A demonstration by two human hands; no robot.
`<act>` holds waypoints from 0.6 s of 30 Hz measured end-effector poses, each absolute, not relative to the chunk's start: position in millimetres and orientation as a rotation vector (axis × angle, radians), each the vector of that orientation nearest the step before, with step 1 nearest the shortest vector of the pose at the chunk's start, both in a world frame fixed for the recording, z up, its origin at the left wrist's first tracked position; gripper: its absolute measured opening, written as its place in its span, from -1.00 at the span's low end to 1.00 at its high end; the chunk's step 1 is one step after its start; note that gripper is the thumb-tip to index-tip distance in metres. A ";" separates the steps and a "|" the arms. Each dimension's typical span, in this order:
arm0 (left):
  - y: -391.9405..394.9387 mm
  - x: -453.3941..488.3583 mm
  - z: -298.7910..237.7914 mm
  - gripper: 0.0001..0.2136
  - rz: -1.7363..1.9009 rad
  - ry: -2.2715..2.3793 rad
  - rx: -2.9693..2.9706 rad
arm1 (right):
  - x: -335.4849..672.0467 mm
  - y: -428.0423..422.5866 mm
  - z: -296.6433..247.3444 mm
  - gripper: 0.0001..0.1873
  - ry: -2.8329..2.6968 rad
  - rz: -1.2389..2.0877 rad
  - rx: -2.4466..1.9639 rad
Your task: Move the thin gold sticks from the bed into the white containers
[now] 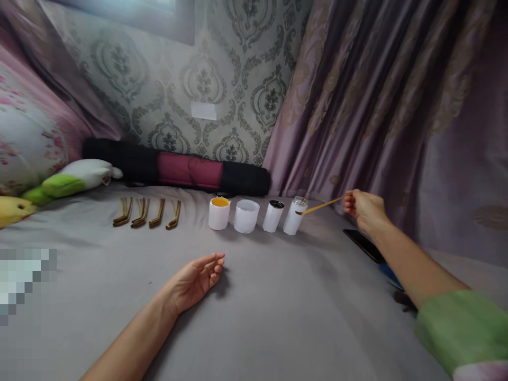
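Observation:
My right hand pinches one end of a long, thin gold straw. Its darker far end reaches across the front of the rightmost white-wrapped jar, near the rim. A thin stick stands up from that jar's mouth. Beside it are a narrow white container with a dark top, a wide white cup and a white cup with a yellow inside. My left hand rests on the sheet with loosely curved fingers, holding nothing. Several gold bent straws lie in small groups farther left.
A black and maroon roll lies along the wall behind. Plush toys sit at the left. Near my right forearm is a dark phone, with a blue item partly hidden. Purple curtains hang at the right.

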State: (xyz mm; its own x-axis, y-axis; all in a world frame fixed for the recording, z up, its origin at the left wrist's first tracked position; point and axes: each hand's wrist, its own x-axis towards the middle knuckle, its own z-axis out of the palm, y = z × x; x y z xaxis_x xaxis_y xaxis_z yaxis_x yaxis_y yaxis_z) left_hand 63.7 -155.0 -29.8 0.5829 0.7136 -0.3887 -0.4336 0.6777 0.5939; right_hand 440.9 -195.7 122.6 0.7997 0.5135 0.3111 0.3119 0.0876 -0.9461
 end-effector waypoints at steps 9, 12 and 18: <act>-153.4 63.3 -31.9 -0.81 0.686 0.659 0.465 | 460.6 -176.6 160.8 -0.80 -0.670 -0.073 -1.607; -153.4 63.2 -32.1 -0.81 0.684 0.658 0.464 | 461.3 -169.1 166.3 -0.76 -0.704 -0.152 -1.650; -153.8 62.0 -32.1 -0.81 0.689 0.661 0.469 | 463.1 -153.7 165.9 -0.69 -0.791 -0.269 -1.782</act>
